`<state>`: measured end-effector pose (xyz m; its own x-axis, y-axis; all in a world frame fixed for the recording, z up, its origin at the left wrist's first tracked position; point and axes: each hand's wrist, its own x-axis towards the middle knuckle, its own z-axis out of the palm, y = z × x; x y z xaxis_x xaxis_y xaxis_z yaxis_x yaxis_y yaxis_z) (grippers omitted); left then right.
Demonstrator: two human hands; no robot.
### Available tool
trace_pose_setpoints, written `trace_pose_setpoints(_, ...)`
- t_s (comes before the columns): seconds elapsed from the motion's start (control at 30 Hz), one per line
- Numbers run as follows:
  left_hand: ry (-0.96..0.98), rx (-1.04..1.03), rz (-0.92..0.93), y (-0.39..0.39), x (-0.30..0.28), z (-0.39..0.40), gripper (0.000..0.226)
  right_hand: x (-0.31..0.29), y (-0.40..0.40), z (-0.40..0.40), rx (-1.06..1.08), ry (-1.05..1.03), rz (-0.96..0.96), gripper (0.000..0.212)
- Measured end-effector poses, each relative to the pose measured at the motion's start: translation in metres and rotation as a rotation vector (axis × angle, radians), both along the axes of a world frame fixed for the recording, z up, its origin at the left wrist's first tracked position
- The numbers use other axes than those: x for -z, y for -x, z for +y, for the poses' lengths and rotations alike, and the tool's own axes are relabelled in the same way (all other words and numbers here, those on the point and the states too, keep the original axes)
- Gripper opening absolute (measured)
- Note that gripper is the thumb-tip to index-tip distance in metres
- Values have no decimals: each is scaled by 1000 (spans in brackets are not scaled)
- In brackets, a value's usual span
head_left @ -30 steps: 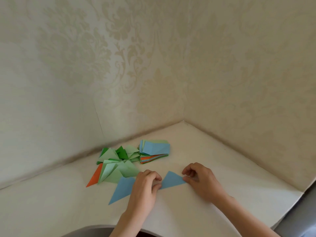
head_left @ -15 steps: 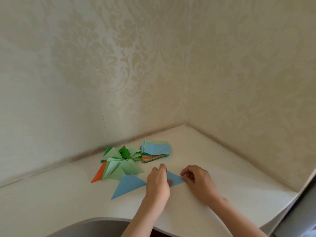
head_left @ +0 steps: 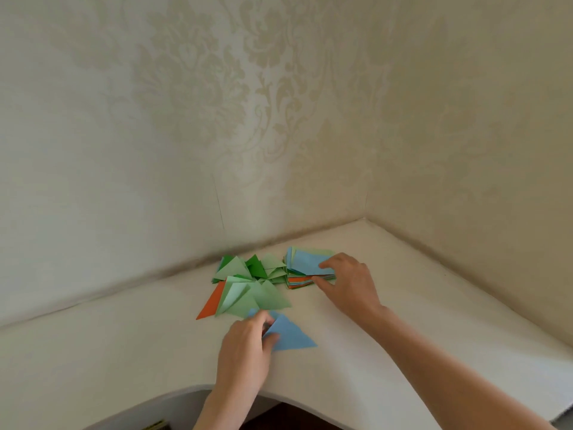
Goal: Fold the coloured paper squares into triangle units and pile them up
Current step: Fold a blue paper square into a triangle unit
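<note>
My left hand (head_left: 248, 342) pinches a folded light-blue triangle (head_left: 290, 335) at its left corner, just in front of the pile of folded triangles (head_left: 248, 285), which are mostly green with one orange. My right hand (head_left: 347, 282) reaches to the stack of unfolded coloured squares (head_left: 305, 268), with its fingers on the blue top sheet and its thumb at the stack's near edge. The stack shows blue on top and orange and green edges below.
All of it lies on a cream corner table (head_left: 403, 305) set against two patterned walls (head_left: 279, 119). The table's curved front edge (head_left: 279, 394) runs close under my wrists. Bare surface lies to the left and right of the papers.
The blue paper has been folded into a smaller triangle, and my left hand has carried it toward the green pile. My right hand has left it and reached back to the stack of squares.
</note>
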<state>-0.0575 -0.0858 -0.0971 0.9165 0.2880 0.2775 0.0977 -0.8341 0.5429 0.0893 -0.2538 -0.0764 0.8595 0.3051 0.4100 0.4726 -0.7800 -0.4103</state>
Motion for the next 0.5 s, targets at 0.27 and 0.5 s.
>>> trace_pose_setpoints(0.27, 10, -33, -79, -12, 1, 28, 15, 14, -20, 31, 72, 197, -41, 37)
trace_pose_setpoints(0.5, 24, -25, -146, -17, 5, 27, 28, 22, -21, 31, 97, 131, -150, 18)
